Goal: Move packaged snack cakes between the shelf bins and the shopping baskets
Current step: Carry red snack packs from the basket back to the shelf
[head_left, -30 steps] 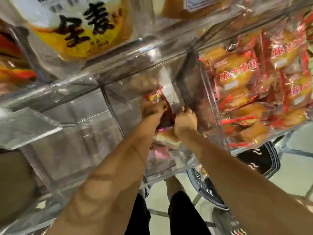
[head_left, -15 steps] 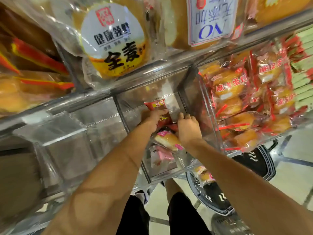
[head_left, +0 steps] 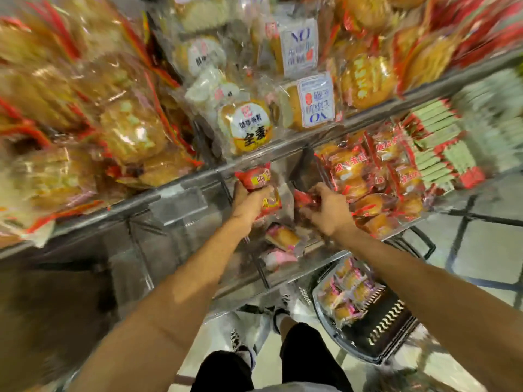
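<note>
Snack cakes: 2 red in left hand, 1 in right hand.

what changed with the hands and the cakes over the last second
Both hands have drawn back out of the clear bin. The left hand now holds red-wrapped cakes, lifted clear; the right hand has closed its grip on another red packet. The pink-wrapped cakes in the bin and the floor basket stayed put.
</note>
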